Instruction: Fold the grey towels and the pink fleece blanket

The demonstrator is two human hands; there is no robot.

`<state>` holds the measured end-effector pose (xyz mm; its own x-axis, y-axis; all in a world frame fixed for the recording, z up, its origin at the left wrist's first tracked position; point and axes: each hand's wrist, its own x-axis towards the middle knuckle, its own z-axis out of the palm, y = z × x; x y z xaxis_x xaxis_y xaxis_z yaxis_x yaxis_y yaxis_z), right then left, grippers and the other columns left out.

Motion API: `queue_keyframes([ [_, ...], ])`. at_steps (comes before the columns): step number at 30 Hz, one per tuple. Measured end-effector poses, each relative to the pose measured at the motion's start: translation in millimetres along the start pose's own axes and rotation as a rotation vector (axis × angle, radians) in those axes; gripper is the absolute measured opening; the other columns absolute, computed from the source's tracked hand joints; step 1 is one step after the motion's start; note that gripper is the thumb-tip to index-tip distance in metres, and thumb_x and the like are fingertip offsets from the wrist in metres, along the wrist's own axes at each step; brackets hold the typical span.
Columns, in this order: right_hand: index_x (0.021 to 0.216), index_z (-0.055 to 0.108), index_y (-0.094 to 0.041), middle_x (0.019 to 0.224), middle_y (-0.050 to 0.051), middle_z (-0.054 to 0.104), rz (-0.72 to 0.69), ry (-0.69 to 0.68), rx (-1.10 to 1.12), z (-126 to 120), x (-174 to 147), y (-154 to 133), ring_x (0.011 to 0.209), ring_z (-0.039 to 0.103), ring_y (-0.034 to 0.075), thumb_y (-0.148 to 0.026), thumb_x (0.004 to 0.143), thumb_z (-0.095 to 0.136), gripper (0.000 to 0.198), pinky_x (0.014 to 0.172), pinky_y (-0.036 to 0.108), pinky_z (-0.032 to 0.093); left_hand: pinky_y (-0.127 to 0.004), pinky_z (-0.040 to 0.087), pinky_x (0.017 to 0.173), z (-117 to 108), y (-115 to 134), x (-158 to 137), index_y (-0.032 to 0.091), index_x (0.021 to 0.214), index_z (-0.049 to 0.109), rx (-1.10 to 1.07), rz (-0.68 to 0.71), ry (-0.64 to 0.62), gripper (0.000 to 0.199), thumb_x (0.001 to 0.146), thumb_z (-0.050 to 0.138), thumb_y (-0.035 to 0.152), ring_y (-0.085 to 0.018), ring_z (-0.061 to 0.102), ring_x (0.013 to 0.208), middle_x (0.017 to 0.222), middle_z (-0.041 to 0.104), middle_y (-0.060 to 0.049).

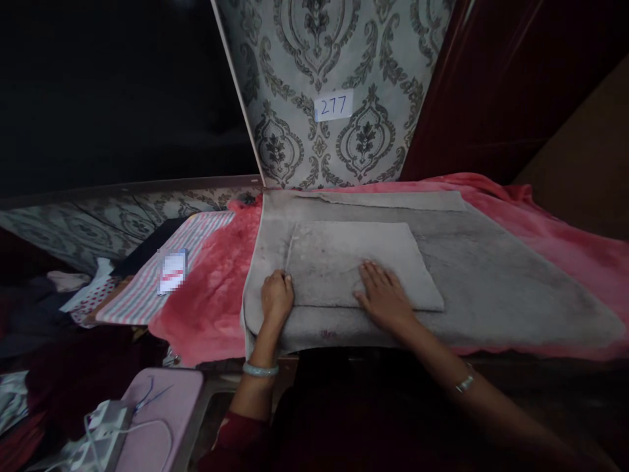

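A soft grey cloth [491, 282] is spread out in front of me. On top of it lies a folded rectangle of similar grey cloth [339, 262], its front edge running nearly straight. My left hand [276, 298] is closed at the rectangle's lower left corner, with the fingers curled around the fabric there; the fingertips are hidden. Flat on the right part of the same rectangle rests my right hand [386, 298], fingers stretched out and palm down. Along the back, a strip of the spread cloth is folded over.
Beneath the grey cloth is a red plush blanket [211, 282]. To the left, a phone [171, 272] lies on striped fabric [132, 298]. A power strip [101, 432] with cables sits on a pink stool [167, 400]. A dark screen [122, 92] stands behind, beside a patterned wall.
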<state>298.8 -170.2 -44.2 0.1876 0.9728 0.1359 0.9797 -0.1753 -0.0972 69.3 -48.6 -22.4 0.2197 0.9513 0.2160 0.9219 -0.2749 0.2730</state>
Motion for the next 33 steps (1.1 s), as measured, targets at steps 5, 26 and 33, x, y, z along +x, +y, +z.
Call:
queue_keyframes([
  [5, 0.151, 0.042, -0.003, 0.158, 0.021, 0.038, 0.208, 0.075, -0.03, 6, -43, 79, 0.148, 0.033, 0.032, -0.046, 0.099, 0.027, 0.07, 0.117, 0.052, 0.032, -0.04, 0.05, 0.084, 2, -4, -2, 0.013, 0.107, 0.065, -0.035, 0.014, 0.012, 0.03, 0.098, 0.04, 0.024, -0.031, 0.067, 0.099, 0.099, 0.072, -0.017],
  [26, 0.159, 0.033, -0.014, 0.166, 0.012, 0.023, -0.157, -0.034, 0.034, -3, 123, -19, 0.153, 0.019, 0.029, -0.047, 0.101, 0.033, 0.067, 0.122, 0.054, 0.019, -0.055, 0.033, 0.117, 20, 40, 86, 0.019, 0.155, 0.04, 0.063, 0.235, -0.125, 0.056, 0.101, 0.033, 0.034, -0.034, 0.037, 0.147, 0.165, 0.031, -0.011],
  [33, 0.16, 0.03, -0.014, 0.166, 0.014, 0.023, 0.225, 0.006, -0.036, 3, 82, 95, 0.153, 0.022, 0.03, -0.053, 0.1, 0.027, 0.071, 0.119, 0.056, 0.026, -0.057, 0.033, 0.117, 24, 39, 91, 0.019, 0.155, 0.04, 0.019, 0.229, -0.125, 0.057, 0.1, 0.034, 0.035, -0.035, 0.037, 0.146, 0.165, 0.032, -0.011],
])
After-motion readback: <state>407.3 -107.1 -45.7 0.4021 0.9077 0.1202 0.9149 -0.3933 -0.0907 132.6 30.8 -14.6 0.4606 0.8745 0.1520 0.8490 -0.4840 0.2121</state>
